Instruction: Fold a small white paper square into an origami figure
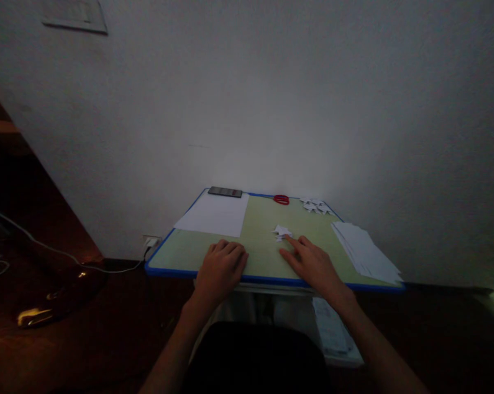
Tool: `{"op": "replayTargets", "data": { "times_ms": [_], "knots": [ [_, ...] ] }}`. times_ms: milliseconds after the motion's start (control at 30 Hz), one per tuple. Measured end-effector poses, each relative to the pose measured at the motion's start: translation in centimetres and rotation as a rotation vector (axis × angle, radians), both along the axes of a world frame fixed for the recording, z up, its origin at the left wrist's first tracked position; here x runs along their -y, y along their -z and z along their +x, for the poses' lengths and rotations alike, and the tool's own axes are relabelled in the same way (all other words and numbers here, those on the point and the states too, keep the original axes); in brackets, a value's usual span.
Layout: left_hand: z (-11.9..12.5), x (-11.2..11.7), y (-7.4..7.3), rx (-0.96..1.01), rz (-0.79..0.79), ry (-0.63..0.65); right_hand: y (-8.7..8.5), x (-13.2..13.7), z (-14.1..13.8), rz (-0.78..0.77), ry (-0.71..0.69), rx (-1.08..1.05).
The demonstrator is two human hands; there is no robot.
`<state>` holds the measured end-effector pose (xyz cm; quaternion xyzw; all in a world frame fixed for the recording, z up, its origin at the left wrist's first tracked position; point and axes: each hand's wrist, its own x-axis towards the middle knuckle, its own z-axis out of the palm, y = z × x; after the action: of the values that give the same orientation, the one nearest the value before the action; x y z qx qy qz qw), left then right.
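Note:
On the pale green tabletop (260, 254) lies a small folded white paper piece (281, 230) with pointed ends. The index fingertip of my right hand (312, 261) touches its near side. That hand's thumb is held apart from the index finger, and nothing sits between them. My left hand (223, 265) rests at the table's front edge, its fingers curled down and close together. No object shows in it, though its palm side is hidden. Beyond it lies a white sheet of paper (216, 214).
A dark phone (225, 192) lies at the back left, and red-handled scissors (281, 200) at the back edge. Several folded paper pieces (315, 206) are grouped at the back right. A fanned paper stack (365, 250) overlaps the right edge. A white cable (66, 253) runs to the wall socket.

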<state>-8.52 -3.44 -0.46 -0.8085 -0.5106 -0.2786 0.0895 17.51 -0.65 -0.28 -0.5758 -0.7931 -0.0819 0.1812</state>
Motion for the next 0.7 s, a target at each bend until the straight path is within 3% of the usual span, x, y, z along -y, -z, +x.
{"op": "replayTargets", "data": {
  "times_ms": [167, 700],
  "knots": [
    [0.01, -0.02, 0.1, 0.01, 0.012, 0.001, -0.04, -0.53, -0.57, -0.016, 0.079, 0.06],
    [0.01, -0.03, 0.12, 0.01, 0.003, -0.006, -0.27, -1.0, -0.22, -0.047, 0.034, 0.024]
  ]
}}
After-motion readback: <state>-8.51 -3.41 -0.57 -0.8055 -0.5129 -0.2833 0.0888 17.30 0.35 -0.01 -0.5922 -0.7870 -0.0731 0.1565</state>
